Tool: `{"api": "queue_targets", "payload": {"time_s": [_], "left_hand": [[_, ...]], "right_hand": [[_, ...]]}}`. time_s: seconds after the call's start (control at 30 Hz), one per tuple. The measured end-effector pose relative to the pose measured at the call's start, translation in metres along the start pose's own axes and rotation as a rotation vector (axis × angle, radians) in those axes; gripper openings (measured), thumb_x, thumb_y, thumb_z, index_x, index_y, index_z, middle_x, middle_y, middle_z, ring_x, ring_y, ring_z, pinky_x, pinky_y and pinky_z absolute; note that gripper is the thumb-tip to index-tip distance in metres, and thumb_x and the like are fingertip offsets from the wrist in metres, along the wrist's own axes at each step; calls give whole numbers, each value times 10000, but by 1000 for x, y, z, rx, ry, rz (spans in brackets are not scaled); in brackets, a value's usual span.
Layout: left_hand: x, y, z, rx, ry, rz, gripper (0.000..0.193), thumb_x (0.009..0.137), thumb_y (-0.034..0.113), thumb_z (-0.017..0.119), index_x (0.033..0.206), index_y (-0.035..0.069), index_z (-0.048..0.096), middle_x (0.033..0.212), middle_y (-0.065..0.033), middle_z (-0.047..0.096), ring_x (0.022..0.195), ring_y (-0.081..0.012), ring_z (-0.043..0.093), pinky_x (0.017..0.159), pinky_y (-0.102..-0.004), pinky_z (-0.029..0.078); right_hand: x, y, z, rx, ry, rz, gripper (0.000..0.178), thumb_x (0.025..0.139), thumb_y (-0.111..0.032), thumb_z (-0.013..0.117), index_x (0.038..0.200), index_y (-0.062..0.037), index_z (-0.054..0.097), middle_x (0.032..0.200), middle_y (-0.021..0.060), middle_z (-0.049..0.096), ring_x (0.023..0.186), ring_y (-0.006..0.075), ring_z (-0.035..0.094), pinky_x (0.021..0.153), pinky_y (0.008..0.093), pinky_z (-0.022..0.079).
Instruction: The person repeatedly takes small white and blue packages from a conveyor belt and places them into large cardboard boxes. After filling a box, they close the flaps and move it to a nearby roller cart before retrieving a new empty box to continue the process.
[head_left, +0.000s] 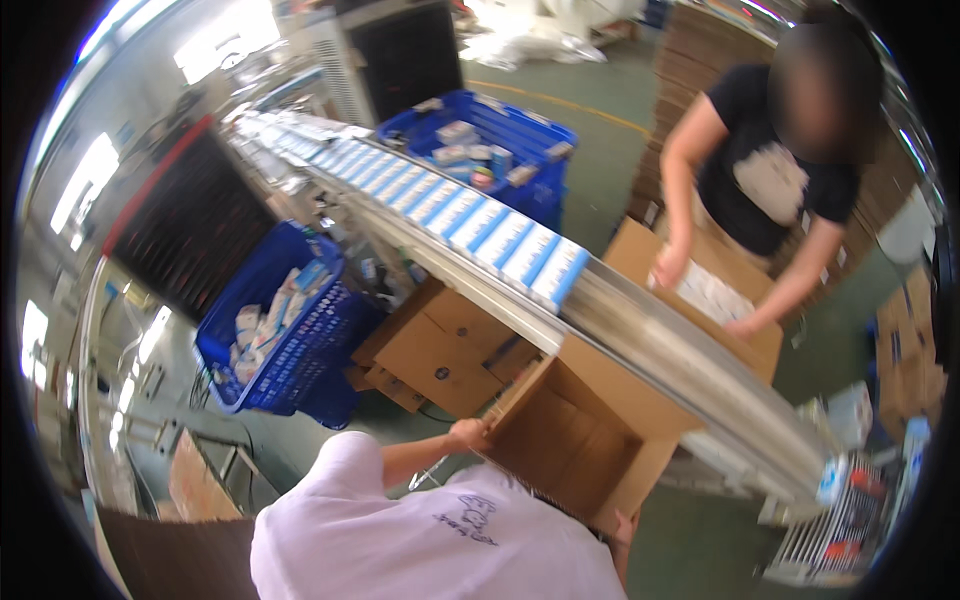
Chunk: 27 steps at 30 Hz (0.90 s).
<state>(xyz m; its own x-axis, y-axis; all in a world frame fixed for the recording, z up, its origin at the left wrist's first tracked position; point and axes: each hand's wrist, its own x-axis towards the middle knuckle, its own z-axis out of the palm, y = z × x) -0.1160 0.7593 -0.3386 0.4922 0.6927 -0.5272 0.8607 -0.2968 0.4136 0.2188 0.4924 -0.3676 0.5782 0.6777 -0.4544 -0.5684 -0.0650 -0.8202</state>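
An open cardboard box (570, 440) sits just below centre of the view, tilted with its mouth towards 11 o'clock and tucked under the metal conveyor (650, 340). The left hand (466, 434) is at the box's 9 o'clock corner, fingers curled tight over the edge of a flap. The right hand (626, 524) is pressed against the box's corner at 5 o'clock. Only a sliver of it shows past the cardboard, so I cannot tell whether it is gripping or lying flat.

The conveyor runs from 11 o'clock down to 4 o'clock. A row of white-and-blue cartons (480, 225) lies side by side on its upper half, the last one just above the box.

At 2 o'clock a co-worker in a black shirt (770, 170) has both hands in a second cardboard box (640, 250) on the far side of the conveyor. A blue basket (320, 340) holding loose cartons stands at 9 o'clock, and another blue basket (540, 190) is at 12 o'clock. Brown cartons (440, 350) lie on the floor beneath the conveyor.
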Motion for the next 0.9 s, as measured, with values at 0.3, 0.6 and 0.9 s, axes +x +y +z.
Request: {"api": "queue_targets", "payload": {"time_s": [0.3, 0.6, 0.9], "left_hand": [[4, 6, -6, 73, -79, -74, 756, 733, 336, 651, 1333, 78, 271, 1084, -187, 594, 1015, -331, 573, 847, -429, 468], [-4, 4, -12, -20, -94, -63, 686, 764, 340, 607, 1328, 121, 285, 1098, -196, 585, 1021, -348, 561, 854, -428, 455], [-13, 17, -17, -27, -50, -126, 664, 760, 293, 586, 1324, 101, 293, 1066, -197, 602, 999, -343, 577, 854, -425, 451]], "right_hand": [[0, 15, 3, -133, 110, -168, 756, 695, 73, 529, 1393, -48, 267, 1357, 115, 386, 1194, 231, 424, 970, 313, 355], [-7, 11, 10, -135, 56, -172, 770, 672, 46, 543, 1384, -52, 266, 1330, 121, 401, 1193, 244, 420, 988, 339, 336], [4, 14, 6, -139, 78, -186, 772, 662, 17, 509, 1381, -42, 237, 1347, 124, 362, 1235, 250, 366, 1019, 340, 293]]}}
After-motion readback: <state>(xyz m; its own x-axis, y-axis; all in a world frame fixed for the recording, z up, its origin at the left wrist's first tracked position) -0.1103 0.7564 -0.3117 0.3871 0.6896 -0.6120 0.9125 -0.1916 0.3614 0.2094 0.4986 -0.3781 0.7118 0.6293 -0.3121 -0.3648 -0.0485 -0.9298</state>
